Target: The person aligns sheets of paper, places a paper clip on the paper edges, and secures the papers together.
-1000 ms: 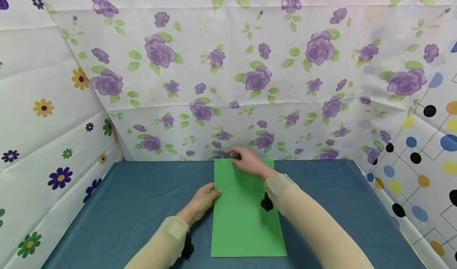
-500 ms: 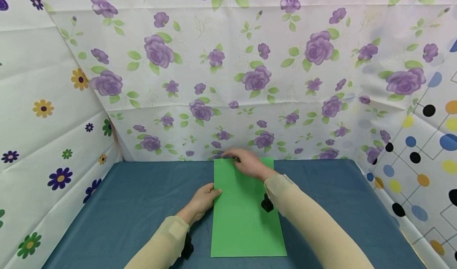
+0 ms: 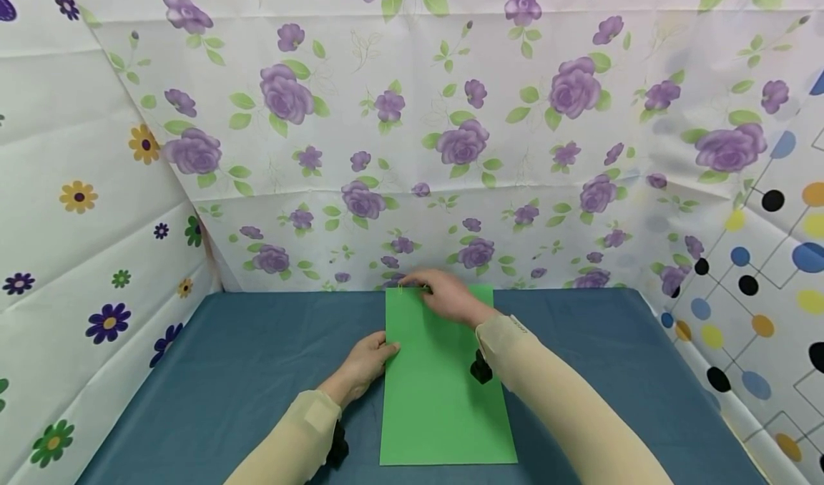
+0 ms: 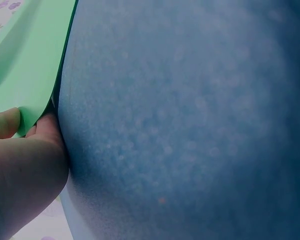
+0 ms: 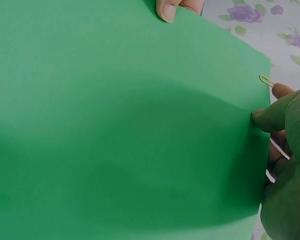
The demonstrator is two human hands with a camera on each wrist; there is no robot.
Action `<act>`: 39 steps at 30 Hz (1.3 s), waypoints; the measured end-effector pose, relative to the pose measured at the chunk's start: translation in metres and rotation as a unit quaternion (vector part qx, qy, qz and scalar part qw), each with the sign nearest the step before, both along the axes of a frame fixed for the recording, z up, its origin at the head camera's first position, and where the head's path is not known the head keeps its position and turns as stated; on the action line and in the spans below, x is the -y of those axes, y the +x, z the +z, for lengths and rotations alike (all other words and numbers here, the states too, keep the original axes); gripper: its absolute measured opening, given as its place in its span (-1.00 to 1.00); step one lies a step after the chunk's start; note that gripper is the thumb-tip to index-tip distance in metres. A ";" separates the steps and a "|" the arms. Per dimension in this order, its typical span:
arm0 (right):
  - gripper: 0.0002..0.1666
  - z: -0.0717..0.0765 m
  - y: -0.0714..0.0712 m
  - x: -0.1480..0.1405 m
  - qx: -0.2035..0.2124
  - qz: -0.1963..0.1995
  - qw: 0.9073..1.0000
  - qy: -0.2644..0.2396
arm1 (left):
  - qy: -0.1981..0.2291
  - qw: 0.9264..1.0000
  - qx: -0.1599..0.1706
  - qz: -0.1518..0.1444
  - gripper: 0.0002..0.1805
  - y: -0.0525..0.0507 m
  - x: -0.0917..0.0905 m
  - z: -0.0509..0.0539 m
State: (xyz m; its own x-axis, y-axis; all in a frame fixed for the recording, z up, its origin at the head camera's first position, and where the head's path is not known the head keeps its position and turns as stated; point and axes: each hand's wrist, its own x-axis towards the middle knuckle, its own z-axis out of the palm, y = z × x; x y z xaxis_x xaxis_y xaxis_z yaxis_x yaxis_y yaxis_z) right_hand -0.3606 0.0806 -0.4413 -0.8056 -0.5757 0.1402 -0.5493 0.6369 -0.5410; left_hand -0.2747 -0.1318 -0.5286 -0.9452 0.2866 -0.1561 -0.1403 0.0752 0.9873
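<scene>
A green sheet of paper (image 3: 438, 406) lies lengthwise before me, its far edge by the backdrop. My left hand (image 3: 362, 365) pinches its left edge, thumb on top and fingers underneath, as the left wrist view also shows on the green sheet (image 4: 37, 55). A small yellow paper clip (image 5: 266, 80) sits over the far edge near the left corner. At that edge my right hand (image 3: 450, 297) grips the sheet, thumb on its face and other fingers behind. Its index fingertip touches the outer end of the clip. Part of those fingers is hidden behind the paper.
A blue cloth (image 3: 270, 356) covers the table. Behind stands a white backdrop (image 3: 412, 63) with purple flowers, close to the sheet's far edge. Patterned sheets also hang at left and right. A black wrist camera (image 3: 481, 367) hangs under the right sleeve, above the paper.
My right index finger has come down and a little left onto the clip at the far edge. The left hand and the sheet have stayed in place.
</scene>
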 end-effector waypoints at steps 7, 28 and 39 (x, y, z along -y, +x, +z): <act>-0.52 -0.002 -0.001 -0.001 -0.008 -0.004 1.000 0.005 | -0.001 1.000 0.000 -0.002 -0.52 0.001 0.000 0.001; -0.52 -0.003 0.000 -0.002 -0.006 -0.007 1.000 0.015 | -0.003 1.000 0.000 -0.006 -0.53 0.002 0.000 0.003; -0.53 0.003 -0.001 -0.028 0.026 -0.048 0.998 0.013 | -0.013 1.000 -0.005 0.004 -0.57 0.002 0.000 0.002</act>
State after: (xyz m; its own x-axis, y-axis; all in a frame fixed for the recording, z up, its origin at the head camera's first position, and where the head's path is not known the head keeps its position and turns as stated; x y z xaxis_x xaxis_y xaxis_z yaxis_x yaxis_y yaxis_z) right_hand -0.3615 0.1088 -0.4383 -0.8628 -0.4988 0.0823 -0.4568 0.6996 -0.5494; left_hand -0.2725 -0.1319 -0.5265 -0.9489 0.2750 -0.1548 -0.1321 0.0993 0.9863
